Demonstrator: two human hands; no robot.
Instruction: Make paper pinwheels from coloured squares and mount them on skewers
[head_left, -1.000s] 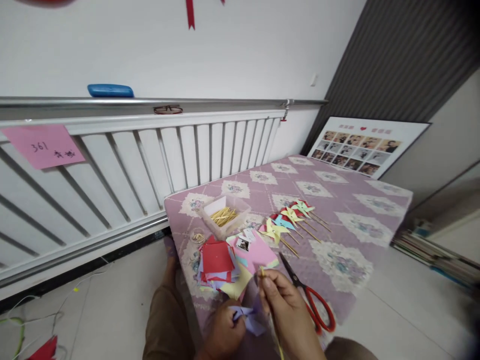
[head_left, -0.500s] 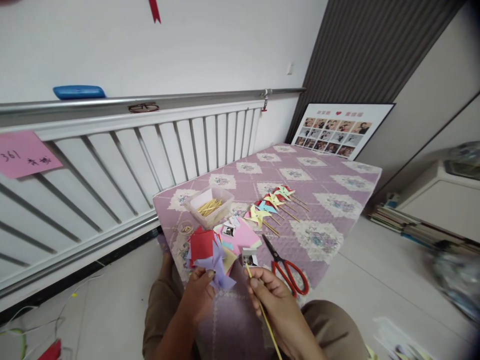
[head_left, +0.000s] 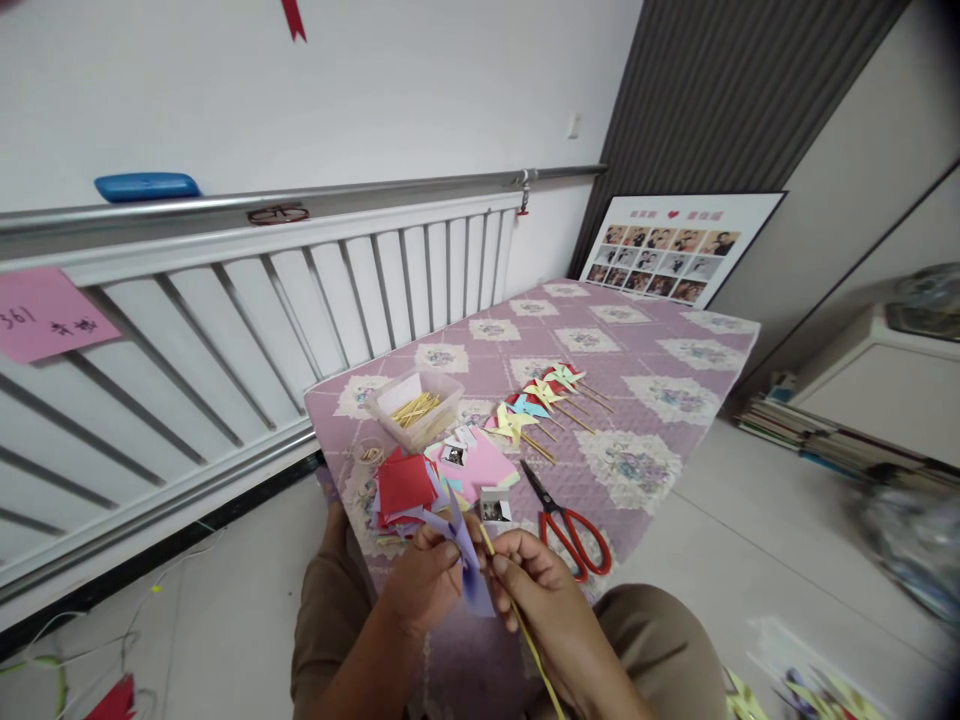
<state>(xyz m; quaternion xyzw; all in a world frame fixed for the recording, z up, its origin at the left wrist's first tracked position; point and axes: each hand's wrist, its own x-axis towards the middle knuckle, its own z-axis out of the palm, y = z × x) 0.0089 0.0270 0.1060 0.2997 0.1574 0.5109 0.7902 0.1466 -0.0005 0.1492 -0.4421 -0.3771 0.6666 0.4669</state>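
My left hand is closed on a purple paper pinwheel, now turned nearly edge-on. Between the thumb and fingers of my right hand is a thin yellow stick, slanting down toward me. Its upper end is close beside the pinwheel; whether they touch I cannot tell. Just beyond my hands lie a stack of red and purple paper and a small open box of pins. Red-handled scissors rest to the right of my right hand.
Finished pinwheels on sticks lie in a row on the flowered tablecloth. A clear plastic tub holds several yellow sticks. Pink paper lies nearby. A white radiator borders the left side; a photo board leans behind the table.
My left hand has moved right and turned the purple pinwheel edge-on, bringing it beside the stick's upper end. My right hand keeps its hold on the stick. The view has shifted slightly.
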